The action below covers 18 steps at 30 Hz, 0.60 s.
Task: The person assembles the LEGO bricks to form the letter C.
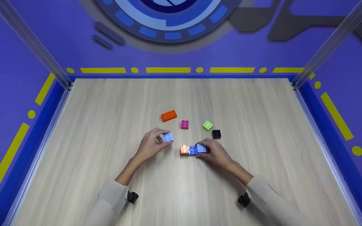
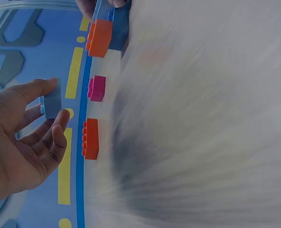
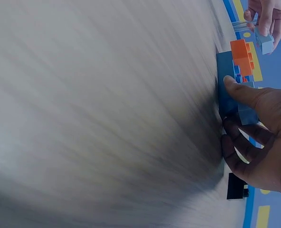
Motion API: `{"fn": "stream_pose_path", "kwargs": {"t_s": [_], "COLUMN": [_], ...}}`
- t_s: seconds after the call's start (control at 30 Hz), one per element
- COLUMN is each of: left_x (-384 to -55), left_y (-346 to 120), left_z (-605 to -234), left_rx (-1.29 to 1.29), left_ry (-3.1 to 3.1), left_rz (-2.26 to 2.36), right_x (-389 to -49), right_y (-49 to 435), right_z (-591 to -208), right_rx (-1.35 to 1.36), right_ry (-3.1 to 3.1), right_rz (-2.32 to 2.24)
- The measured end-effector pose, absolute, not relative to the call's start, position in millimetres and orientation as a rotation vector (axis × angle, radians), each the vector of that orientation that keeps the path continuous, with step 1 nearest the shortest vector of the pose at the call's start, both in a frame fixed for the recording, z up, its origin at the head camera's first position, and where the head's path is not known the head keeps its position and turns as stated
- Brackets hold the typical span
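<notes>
My left hand (image 1: 151, 145) pinches a light blue brick (image 1: 167, 137) between thumb and fingers, held off the table in the left wrist view. To its right stands a longer dark blue brick (image 1: 193, 150). An orange brick (image 1: 184, 149) sits on that brick's left end, and another light blue brick (image 1: 201, 148) on its right end, with blue studs bare between them. My right hand (image 1: 217, 154) grips the right end of this stack; the thumb (image 3: 240, 90) lies along the near side. The fingers partly hide the far side.
Beyond the hands lie a long orange-red brick (image 1: 168, 115), a magenta brick (image 1: 184, 124), a lime green brick (image 1: 207, 126) and a black brick (image 1: 216, 134). The black one is close to the right hand. Blue panels wall the wooden table (image 1: 105, 103) at the back and sides.
</notes>
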State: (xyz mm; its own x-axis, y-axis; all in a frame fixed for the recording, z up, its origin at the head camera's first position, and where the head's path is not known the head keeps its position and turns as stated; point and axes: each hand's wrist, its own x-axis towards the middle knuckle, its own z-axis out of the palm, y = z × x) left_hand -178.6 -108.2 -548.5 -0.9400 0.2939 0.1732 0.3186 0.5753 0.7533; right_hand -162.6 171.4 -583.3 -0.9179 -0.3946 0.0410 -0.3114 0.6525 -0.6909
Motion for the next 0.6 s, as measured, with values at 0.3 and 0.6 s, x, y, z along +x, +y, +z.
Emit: {"fn": "stream_pose_path", "kwargs": {"t_s": [0.3, 0.6], "left_x": [-168.3, -167.9], "left_y": [-84.6, -70.1], "left_z": [-560.0, -565.4], "left_rx": [-0.742, -0.838], "left_ry": [-2.78, -2.753], "left_rz": [-1.37, -1.378], "right_x": [-162.5, -163.0], "right_y": [171.2, 171.4], "right_z": [-583.7, -583.0], "right_rx": [-0.585, -0.585], "right_ry": [2.761, 2.756], "right_rz": [-1.099, -1.107]}}
